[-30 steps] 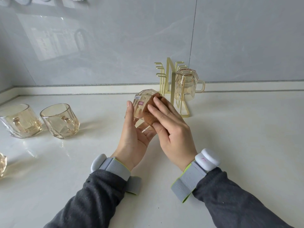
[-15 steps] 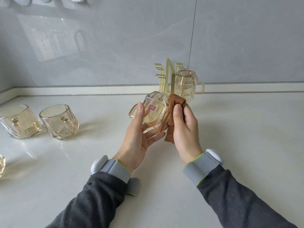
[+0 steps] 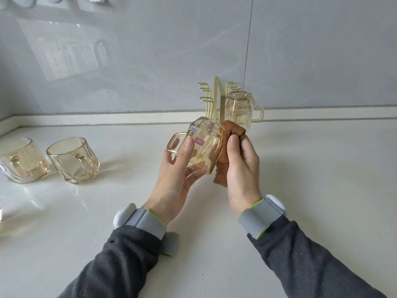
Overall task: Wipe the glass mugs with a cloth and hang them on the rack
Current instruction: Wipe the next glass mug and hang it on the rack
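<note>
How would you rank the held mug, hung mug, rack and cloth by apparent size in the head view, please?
1. Held mug: largest, though nearest the camera.
2. Rack and hung mug: look alike, rack partly hidden, so unranked.
3. Cloth: smallest, bunched, partly under the right hand.

mug label (image 3: pixel 199 141) unreadable, left-edge glass (image 3: pixel 0 216) cropped

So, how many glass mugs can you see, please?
4 mugs: one in the left hand, one inverted on the rack, two on the counter at left. A sliver at the left edge may be a fifth.
</note>
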